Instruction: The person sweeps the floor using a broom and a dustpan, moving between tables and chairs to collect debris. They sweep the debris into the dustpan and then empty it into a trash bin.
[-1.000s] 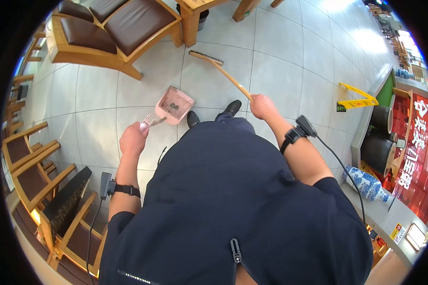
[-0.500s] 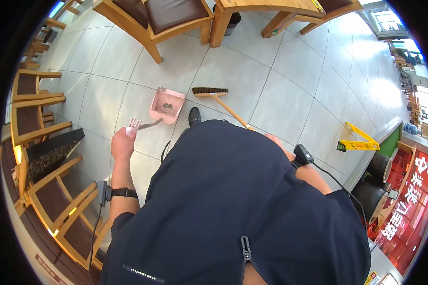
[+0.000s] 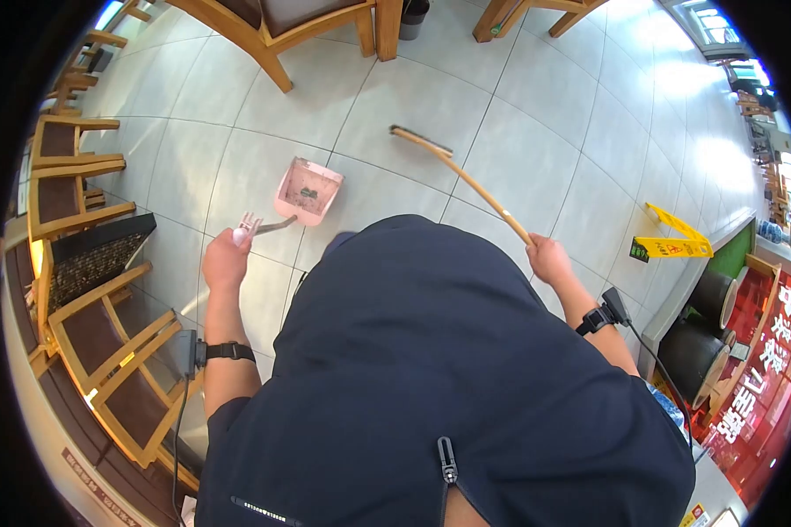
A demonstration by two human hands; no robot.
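Note:
My left hand (image 3: pixel 227 256) is closed around the top of the handle of a pink dustpan (image 3: pixel 327 190). A comb-like pink piece sticks up by the fingers. The pan is out in front of me, its tray holding dark debris. My right hand (image 3: pixel 549 258) grips the wooden handle of a broom (image 3: pixel 483 191). The broom's dark-bristled head (image 3: pixel 422 141) is ahead and to the right of the dustpan, apart from it. Both wrists wear black straps with small cabled devices.
Wooden chairs (image 3: pixel 88 342) line the left side, and another chair (image 3: pixel 272 44) stands ahead near a dark bin (image 3: pixel 413 19). A yellow floor sign (image 3: pixel 672 248) stands at the right, near dark barrel-like drums (image 3: pixel 687 358). Grey tiles (image 3: pixel 369 101) cover the floor.
My right hand has swung out to the right with the broom. Its head has moved away from the dustpan, forward and right, and turned. My left hand still holds the dustpan.

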